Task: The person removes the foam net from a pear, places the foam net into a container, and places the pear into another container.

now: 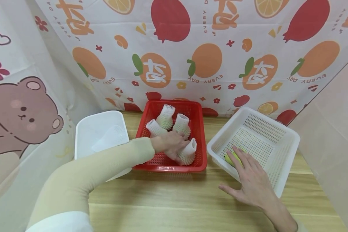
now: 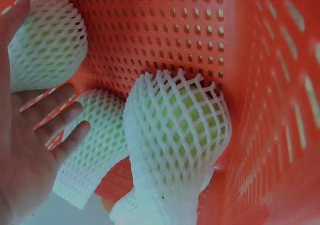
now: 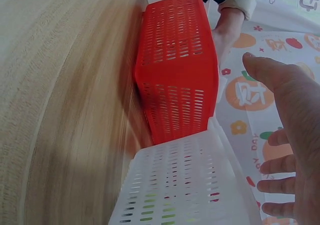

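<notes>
Several green fruits in white foam net sleeves (image 1: pixel 182 125) lie in a red plastic basket (image 1: pixel 203 138). My left hand (image 1: pixel 171 145) reaches into this basket beside the nearest sleeved fruit (image 1: pixel 188 153). In the left wrist view, its fingers are spread and nearly straight, and the thumb lies by a sleeved fruit (image 2: pixel 47 45); whether it touches is unclear. My right hand (image 1: pixel 250 175) is held over the near side of a white basket (image 1: pixel 281 151), fingers extended. Beneath its fingers sits a yellow-green fruit (image 1: pixel 233 158), partly hidden, inside the white basket.
To the left stands a white bin (image 1: pixel 100 124) with some pale white material (image 1: pixel 110 138) inside, partly behind my left sleeve. All containers are on a wooden table (image 1: pixel 162 199). A fruit-patterned cloth (image 1: pixel 185 64) hangs behind them.
</notes>
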### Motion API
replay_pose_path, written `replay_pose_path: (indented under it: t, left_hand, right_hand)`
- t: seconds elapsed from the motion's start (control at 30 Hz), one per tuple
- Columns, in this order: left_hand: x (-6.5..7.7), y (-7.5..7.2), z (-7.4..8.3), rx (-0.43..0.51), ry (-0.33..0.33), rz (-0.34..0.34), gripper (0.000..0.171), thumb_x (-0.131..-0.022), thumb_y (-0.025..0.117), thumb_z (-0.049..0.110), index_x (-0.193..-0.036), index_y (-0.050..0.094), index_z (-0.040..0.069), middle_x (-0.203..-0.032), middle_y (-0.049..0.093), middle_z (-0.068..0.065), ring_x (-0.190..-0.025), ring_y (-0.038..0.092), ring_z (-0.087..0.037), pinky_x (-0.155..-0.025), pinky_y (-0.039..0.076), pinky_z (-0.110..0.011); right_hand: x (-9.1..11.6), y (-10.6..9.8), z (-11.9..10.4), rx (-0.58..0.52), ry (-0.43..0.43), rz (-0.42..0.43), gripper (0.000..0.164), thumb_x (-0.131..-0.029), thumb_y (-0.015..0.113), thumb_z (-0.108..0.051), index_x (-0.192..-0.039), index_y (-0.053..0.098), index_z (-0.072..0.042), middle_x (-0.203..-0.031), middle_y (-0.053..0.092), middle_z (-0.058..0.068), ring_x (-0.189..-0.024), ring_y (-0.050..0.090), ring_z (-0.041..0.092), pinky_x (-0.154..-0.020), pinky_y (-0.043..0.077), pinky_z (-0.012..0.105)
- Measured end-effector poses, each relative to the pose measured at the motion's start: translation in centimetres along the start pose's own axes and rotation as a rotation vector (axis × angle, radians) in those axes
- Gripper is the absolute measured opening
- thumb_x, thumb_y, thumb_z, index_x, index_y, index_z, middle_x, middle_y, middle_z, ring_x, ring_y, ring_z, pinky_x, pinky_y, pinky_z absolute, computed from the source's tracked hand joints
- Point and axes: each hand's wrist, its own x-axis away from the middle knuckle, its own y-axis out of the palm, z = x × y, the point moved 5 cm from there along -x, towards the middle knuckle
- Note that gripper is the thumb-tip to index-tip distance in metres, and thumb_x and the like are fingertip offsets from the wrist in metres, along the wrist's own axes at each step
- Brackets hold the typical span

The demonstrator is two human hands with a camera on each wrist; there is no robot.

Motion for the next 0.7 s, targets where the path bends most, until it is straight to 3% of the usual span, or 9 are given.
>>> replay_pose_path:
  t: [0.43,0.7]
  left_hand:
    - [-0.48,0.08,0.36,0.038,0.03,0.014,0.088,-0.07,0.073,0.065,-0.137,0.047,0.016,-0.136,0.058,-0.003,-0.129,0.051,-0.021,-0.109,0.043,-0.038]
    - [-0.46,0.03,0.53,0.021,0.061,0.03,0.092,-0.067,0.075,0.065,-0.139,0.047,0.015,-0.138,0.058,-0.002,-0.128,0.051,-0.022,-0.108,0.044,-0.037]
  right_hand:
    - [0.06,-0.04,0.09,-0.006,0.015,-0.007,0.108,-0.066,0.06,-0.08,-0.15,0.036,-0.017,-0.157,0.036,0.008,-0.14,0.038,0.031,-0.109,0.036,0.051]
    - [0.1,0.01,0.27,-0.01,0.02,-0.012,0.108,-0.066,0.061,-0.08,-0.151,0.033,-0.02,-0.158,0.034,0.006,-0.141,0.037,0.03,-0.109,0.037,0.051]
